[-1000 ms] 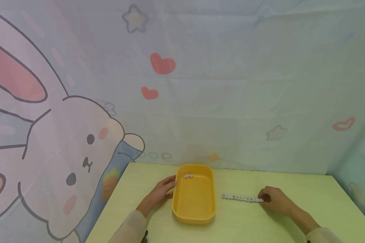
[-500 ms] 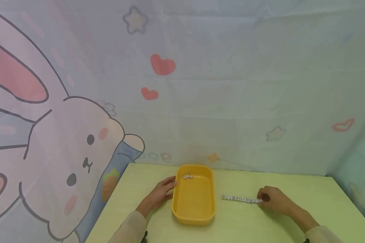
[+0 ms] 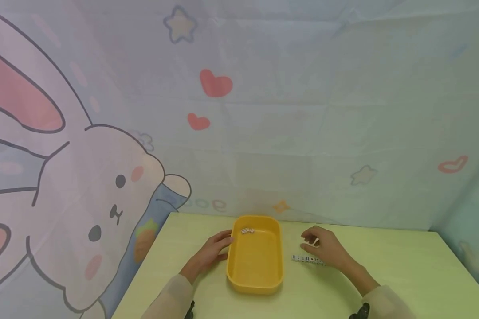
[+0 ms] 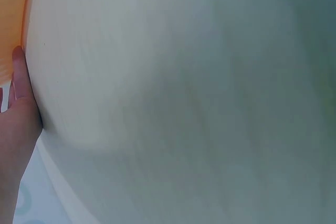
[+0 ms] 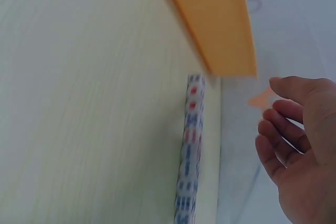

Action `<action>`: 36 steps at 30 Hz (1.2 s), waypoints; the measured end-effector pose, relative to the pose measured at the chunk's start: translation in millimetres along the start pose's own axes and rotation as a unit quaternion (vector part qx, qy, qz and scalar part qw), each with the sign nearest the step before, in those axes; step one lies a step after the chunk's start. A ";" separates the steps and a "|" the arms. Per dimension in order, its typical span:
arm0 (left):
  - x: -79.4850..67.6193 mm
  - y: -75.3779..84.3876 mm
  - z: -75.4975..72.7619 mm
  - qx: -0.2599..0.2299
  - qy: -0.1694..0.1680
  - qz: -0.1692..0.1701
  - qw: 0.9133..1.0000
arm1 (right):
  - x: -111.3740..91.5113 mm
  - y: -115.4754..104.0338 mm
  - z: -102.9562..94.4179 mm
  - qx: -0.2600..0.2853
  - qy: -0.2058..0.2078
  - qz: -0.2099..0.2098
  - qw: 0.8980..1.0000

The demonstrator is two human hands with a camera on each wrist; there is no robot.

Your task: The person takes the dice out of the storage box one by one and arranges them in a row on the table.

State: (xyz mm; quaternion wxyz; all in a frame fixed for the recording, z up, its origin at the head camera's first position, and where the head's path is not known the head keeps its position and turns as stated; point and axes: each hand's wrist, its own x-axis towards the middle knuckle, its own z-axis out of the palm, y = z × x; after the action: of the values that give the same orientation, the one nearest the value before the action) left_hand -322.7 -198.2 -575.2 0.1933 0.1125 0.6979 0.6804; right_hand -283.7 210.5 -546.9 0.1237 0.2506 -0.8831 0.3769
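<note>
A yellow tray stands on the table, with a small cluster of white dice in its far left corner. My left hand touches the tray's left side, its fingers fairly straight along the wall. To the right of the tray lies a straight row of white dice with blue and red pips. Over that row hangs my right hand, hiding its right end in the head view. The right wrist view shows this hand with loosely bent fingers, thumb apart, holding nothing; the dice row runs beside it.
The pale green-yellow table ends at the back against a hanging cloth printed with a rabbit, hearts and stars. Another cloth hangs along the right side.
My right hand has left the right end of the dice row and moved left, towards the tray. The left hand and the tray have stayed in place.
</note>
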 end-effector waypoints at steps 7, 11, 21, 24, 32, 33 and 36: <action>-3.1 2.9 0.8 -0.001 0.006 0.003 1.000 | 39.7 -39.4 34.5 0.035 0.032 -0.015 0.999; -4.2 3.4 0.4 -0.001 0.008 0.002 1.000 | 60.2 -50.5 55.9 0.056 0.029 -0.019 0.998; -2.5 1.0 -2.3 -0.003 0.002 0.004 1.000 | 97.3 -64.4 102.8 0.095 -0.016 0.020 0.995; -0.9 2.7 -2.2 -0.002 0.001 0.005 1.000 | 107.1 -65.5 110.1 0.058 -0.030 0.042 0.997; -0.4 -0.3 -1.9 0.007 0.002 -0.002 1.000 | 118.6 -63.3 121.1 -0.048 -0.045 0.044 0.997; -0.4 -0.6 -1.8 0.008 0.003 -0.002 1.000 | 119.0 -63.2 121.6 -0.050 -0.045 0.045 0.997; -1.0 0.1 -1.7 0.007 0.001 -0.001 1.000 | 119.4 -61.9 124.3 -0.048 -0.041 0.042 0.997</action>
State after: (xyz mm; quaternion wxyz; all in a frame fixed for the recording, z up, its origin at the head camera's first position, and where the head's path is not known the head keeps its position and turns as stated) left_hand -322.5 -200.2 -575.0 0.1922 0.1126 0.7027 0.6757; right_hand -355.0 41.7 -546.1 0.0831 0.2225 -0.9143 0.3281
